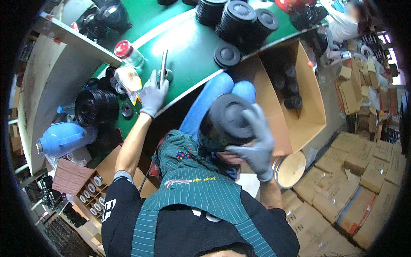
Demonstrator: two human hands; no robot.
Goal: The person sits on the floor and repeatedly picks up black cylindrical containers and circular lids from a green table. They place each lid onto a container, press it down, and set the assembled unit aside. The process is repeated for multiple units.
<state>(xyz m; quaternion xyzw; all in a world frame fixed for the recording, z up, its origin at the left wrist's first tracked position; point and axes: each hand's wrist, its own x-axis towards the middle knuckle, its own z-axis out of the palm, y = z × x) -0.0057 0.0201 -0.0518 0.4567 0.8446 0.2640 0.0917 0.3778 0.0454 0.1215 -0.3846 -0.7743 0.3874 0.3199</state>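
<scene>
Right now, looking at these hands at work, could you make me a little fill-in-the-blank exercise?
1. The right hand holds a round piece coloured ____.
2. The left hand is over a table coloured ____.
3. The clear jar has a lid coloured ____.
4. The carton beside the knees is on the person's ____ side.

Missing words: black; green; red; right.

I am stationed in an industrial workshop, apparently an assembly and packing area. Indicators: a long green-topped workbench (184,53) carrying stacks of identical black discs (235,21); an open cardboard carton (280,128) beside my knees, containing black round parts (293,101); closed cartons (336,192) piled to my right; a co-worker (344,28) farther off; and my striped work apron (197,184).
</scene>
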